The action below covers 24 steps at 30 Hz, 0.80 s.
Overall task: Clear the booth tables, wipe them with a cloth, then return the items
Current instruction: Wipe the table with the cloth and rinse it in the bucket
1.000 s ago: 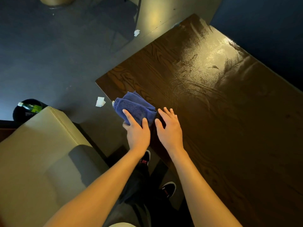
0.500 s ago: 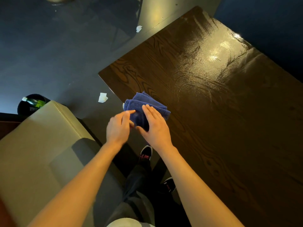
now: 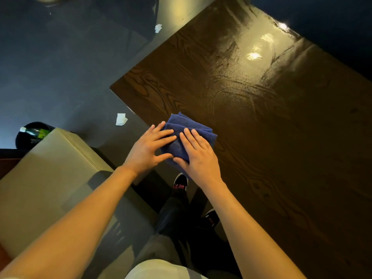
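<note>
Both palms flatten now: the left hand (image 3: 148, 150), cupped half a second ago, joins the right hand (image 3: 198, 156), fingers straight, pressing the folded blue microfibre cloth (image 3: 190, 127) at the dark wooden table's (image 3: 281, 137) seven-o'clock edge.

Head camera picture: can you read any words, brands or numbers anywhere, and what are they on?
No text can be read.
Bottle in the dark bin: green label, print too small and blurred.
Paper scraps on the floor: look blank.
Blue cloth, wooden table, shoes: no writing visible.

Dim, warm light; glare streaks the table (image 3: 261, 117) top.
</note>
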### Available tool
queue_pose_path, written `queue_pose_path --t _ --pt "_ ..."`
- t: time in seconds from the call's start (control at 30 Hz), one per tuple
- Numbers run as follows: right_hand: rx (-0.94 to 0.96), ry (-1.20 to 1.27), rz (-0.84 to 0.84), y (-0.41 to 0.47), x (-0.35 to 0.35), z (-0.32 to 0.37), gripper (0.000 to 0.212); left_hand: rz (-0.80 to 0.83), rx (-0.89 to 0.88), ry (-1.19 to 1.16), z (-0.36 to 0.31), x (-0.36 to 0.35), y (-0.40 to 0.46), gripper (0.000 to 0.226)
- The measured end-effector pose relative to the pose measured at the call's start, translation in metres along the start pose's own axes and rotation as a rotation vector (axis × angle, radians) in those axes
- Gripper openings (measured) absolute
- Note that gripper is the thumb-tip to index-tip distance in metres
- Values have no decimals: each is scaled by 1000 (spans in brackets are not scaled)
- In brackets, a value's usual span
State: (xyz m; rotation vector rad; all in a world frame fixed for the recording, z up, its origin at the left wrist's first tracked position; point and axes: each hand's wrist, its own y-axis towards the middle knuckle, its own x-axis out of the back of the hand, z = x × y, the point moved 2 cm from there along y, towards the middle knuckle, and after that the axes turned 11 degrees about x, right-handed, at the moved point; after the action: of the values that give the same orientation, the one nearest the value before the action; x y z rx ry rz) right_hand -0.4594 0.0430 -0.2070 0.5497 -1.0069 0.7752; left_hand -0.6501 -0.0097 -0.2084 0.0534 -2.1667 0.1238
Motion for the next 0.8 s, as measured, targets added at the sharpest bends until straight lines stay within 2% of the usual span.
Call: queue_pose_path --t 0.23,0.4,0.57,0.8 --pt "-22 -45 70 -62 23 -25 66 88 -170 23 -40 -23 2 48" --pt "-110 -55 109 -114 31 -36 75 178 -341 75 -70 -50 -8 61" --pt "-144 -107 101 -151 31 -39 82 129 -474 145 -92 -67 -15 55" --pt "-166 -129 50 -211 36 -49 79 50 -611 173 -136 -94 -32 41"
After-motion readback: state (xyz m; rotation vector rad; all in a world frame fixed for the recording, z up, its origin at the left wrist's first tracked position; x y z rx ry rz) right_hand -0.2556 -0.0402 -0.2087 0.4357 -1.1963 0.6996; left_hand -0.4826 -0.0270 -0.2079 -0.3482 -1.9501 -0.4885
